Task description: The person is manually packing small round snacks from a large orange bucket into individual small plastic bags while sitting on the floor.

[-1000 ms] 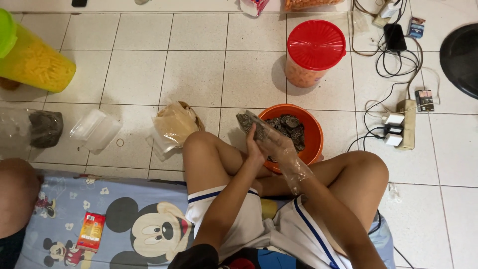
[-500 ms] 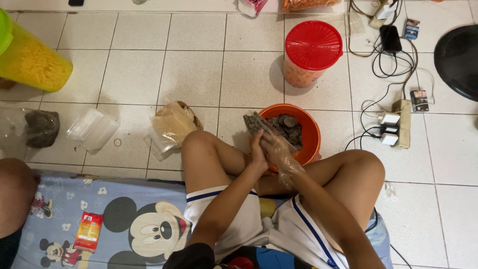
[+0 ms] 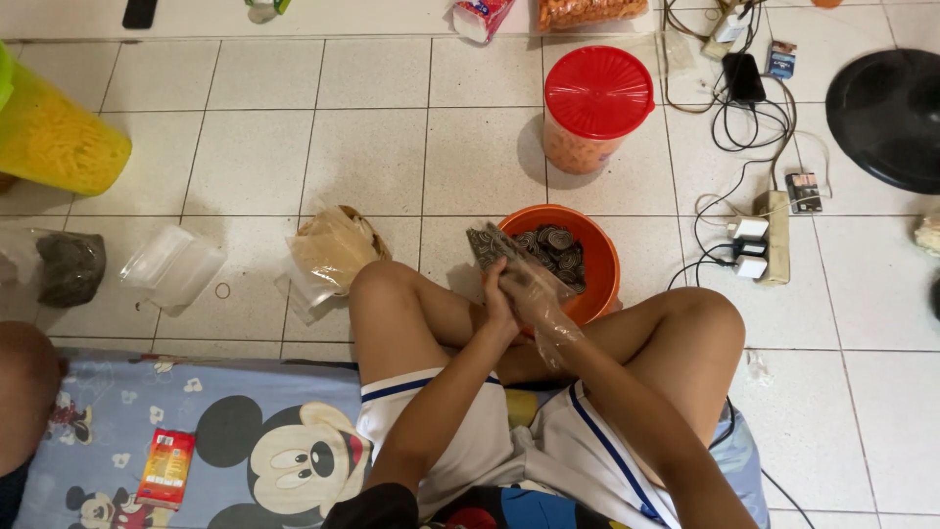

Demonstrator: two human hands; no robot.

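I sit cross-legged on a tiled floor. An orange bowl (image 3: 599,257) of dark swirl-patterned round snacks stands just in front of my legs. My right hand (image 3: 537,294), inside a clear plastic glove, and my bare left hand (image 3: 498,297) are pressed together at the bowl's near left rim. Together they hold a small clear bag of the dark snacks (image 3: 486,245), which sticks out above my fingers.
A red-lidded tub (image 3: 593,108) stands behind the bowl. A stack of clear bags in a basket (image 3: 331,251) and clear containers (image 3: 174,266) lie left. A yellow jar (image 3: 54,139) is far left, a power strip with cables (image 3: 769,235) right. Another person's knee (image 3: 24,377) shows at left.
The two hands with the bag have drawn slightly nearer to my body and lower. The view has shifted a little, so the floor items sit lower in the picture.
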